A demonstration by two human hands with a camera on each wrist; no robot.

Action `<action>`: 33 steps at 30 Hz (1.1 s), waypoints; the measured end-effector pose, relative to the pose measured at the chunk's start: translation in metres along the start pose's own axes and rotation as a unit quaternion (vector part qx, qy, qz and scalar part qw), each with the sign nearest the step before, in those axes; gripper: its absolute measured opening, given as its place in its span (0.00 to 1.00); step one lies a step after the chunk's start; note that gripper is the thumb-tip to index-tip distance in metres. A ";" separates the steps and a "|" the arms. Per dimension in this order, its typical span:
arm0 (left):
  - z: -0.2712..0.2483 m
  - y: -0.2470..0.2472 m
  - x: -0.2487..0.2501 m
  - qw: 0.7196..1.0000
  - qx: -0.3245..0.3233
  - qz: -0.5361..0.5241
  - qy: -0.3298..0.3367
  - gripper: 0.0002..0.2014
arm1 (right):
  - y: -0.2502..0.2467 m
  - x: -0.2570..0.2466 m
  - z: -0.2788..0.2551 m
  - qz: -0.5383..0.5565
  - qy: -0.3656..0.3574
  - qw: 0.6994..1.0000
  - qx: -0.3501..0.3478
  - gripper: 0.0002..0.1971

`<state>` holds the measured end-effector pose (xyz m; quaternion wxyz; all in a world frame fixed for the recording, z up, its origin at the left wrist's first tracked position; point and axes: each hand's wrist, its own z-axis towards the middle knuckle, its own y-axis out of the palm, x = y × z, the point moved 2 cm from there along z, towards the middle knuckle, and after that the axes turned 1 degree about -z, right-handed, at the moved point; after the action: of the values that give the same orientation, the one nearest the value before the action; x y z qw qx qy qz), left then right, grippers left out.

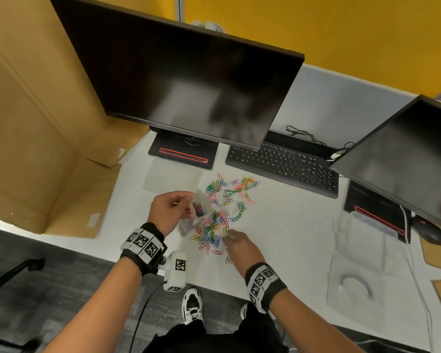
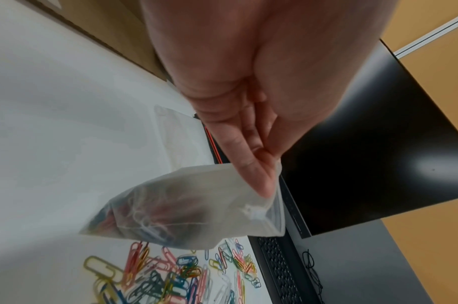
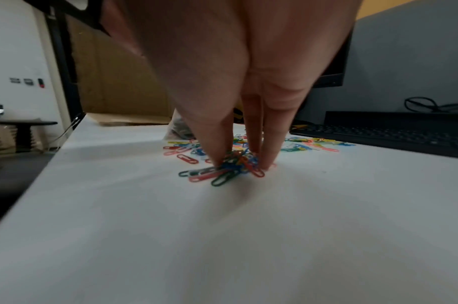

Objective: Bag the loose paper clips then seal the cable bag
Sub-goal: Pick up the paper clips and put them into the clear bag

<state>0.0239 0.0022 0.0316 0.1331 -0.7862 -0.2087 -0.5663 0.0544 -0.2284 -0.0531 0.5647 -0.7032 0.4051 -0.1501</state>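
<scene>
Several coloured paper clips (image 1: pixel 224 205) lie scattered on the white desk (image 1: pixel 290 225), below the keyboard. My left hand (image 1: pixel 172 207) pinches the rim of a small clear bag (image 2: pixel 196 207) that hangs just above the desk with some clips inside, its mouth open. My right hand (image 1: pixel 236 240) is at the near edge of the pile, and its fingertips (image 3: pixel 219 158) close round a bunch of paper clips (image 3: pixel 230 164) on the desk. A larger clear bag (image 1: pixel 357 276) holding a white cable lies flat at the right.
Two dark monitors (image 1: pixel 189 80) overhang the desk, with a black keyboard (image 1: pixel 285 164) between their bases. Another flat clear bag (image 1: pixel 171 178) lies by the left monitor base. A cardboard box (image 1: pixel 36 123) stands at the left. A mouse (image 1: pixel 433 234) sits at the far right.
</scene>
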 end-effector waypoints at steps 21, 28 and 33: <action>0.006 0.043 -0.014 0.998 -0.030 -0.010 -0.051 0.06 | -0.107 0.003 0.039 0.665 0.153 0.718 0.140 0.10; 0.007 0.046 -0.012 0.998 -0.040 0.003 -0.041 0.07 | -0.098 -0.022 0.047 0.460 0.138 0.861 0.169 0.07; 0.007 0.042 -0.012 0.999 -0.038 0.026 -0.027 0.05 | -0.102 -0.033 0.049 0.344 0.064 0.927 0.132 0.14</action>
<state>0.0464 -0.0339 0.0194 0.1117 -0.8106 -0.1700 -0.5491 0.1071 -0.1672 0.0327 0.6426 -0.4282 0.6340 -0.0432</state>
